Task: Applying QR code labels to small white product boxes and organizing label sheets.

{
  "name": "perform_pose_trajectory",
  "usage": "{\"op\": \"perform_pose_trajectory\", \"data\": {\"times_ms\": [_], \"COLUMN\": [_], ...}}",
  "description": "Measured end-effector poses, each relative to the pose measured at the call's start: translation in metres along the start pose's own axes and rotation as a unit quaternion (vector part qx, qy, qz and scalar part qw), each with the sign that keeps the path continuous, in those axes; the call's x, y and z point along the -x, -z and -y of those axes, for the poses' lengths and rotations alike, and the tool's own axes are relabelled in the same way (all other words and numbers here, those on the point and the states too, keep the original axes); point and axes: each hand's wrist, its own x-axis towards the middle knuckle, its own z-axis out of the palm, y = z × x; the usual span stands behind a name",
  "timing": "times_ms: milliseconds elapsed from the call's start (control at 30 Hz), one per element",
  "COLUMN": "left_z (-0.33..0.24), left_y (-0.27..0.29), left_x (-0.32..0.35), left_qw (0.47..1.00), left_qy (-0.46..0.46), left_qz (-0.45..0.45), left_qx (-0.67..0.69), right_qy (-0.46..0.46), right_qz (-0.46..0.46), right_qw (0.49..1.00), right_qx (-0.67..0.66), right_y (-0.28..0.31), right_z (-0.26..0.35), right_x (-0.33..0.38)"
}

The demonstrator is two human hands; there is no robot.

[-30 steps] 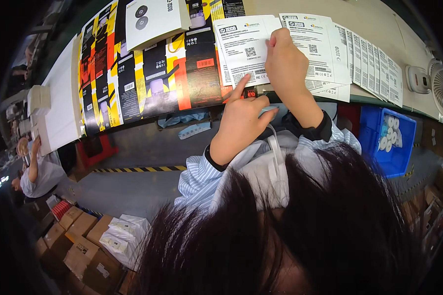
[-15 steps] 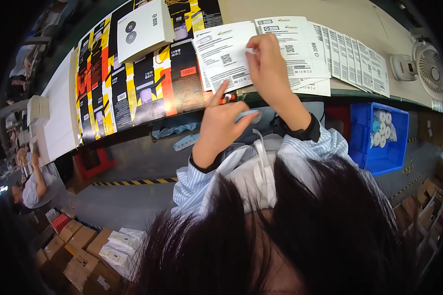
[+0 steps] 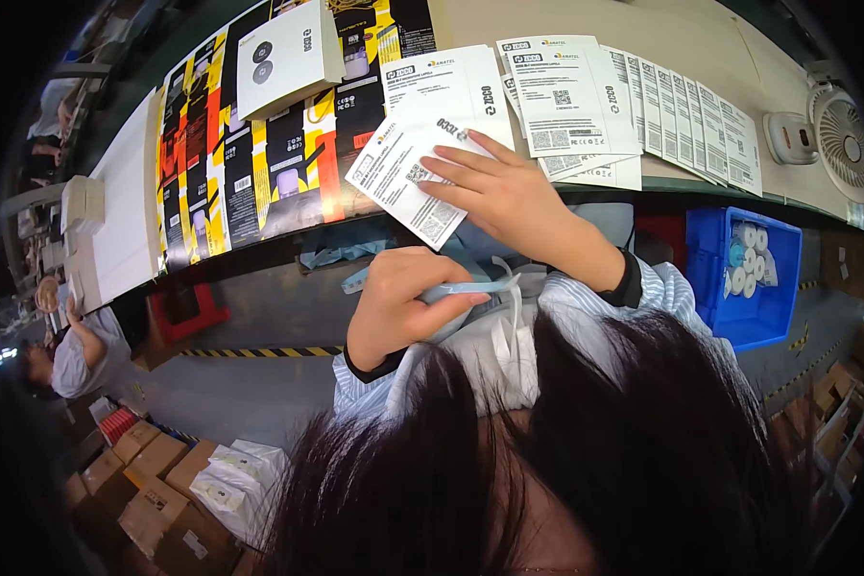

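Observation:
My right hand [image 3: 523, 204] lies with stretched fingers on a white printed card [image 3: 405, 180] with a square code. That card sits at an angle, one corner jutting past the table's near edge, over another white card [image 3: 461, 69]. Lower and to the left, my left hand [image 3: 384, 309] is closed around a light blue strip [image 3: 459, 288], whose ends stick out on both sides of the fist. Right of my right hand rests a stack of similar cards [image 3: 562, 101], with a fanned row of cards [image 3: 706, 125] beyond it.
A white box [image 3: 283, 62] rests on black, yellow and red printed sheets [image 3: 288, 178] at the left. A small fan [image 3: 843, 139] stands at the table's right end. Below it, a blue crate [image 3: 749, 312] holds white rolls. Another person [image 3: 86, 355] works far left.
The top card has turned and slid toward me. My right hand has gone from a pinch to lying flat on it; my left hand has drawn back toward me with the strip.

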Motion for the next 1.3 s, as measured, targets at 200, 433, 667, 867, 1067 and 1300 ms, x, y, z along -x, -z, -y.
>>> {"op": "perform_pose_trajectory", "data": {"times_ms": [200, 433, 667, 867, 1067, 1300], "left_z": [-0.012, 0.002, 0.01, 0.001, 0.012, 0.009], "left_y": [0.006, -0.006, -0.021, -0.015, -0.019, -0.021], "left_x": [-0.01, -0.027, -0.044, -0.058, -0.062, -0.062], "left_qw": [0.999, 0.992, 0.976, 0.97, 0.986, 0.979], "left_qy": [-0.019, 0.031, 0.061, -0.05, -0.019, 0.078], "left_qz": [-0.041, -0.12, -0.207, -0.2, -0.147, -0.188], "left_qx": [0.014, 0.023, 0.016, -0.13, -0.08, -0.009], "right_qy": [-0.03, -0.159, -0.315, -0.297, -0.329, -0.266], "right_qz": [-0.231, -0.081, -0.132, -0.142, -0.186, -0.217], "right_qw": [0.972, 0.984, 0.786, 0.856, 0.774, 0.813], "right_qx": [0.034, 0.013, -0.515, -0.399, -0.508, -0.47], "right_y": [0.055, 0.067, 0.053, 0.052, 0.039, 0.03], "right_z": [-0.008, -0.008, 0.009, 0.009, 0.0, -0.007], "right_x": [0.016, 0.049, 0.035, 0.029, 0.025, 0.024]}}
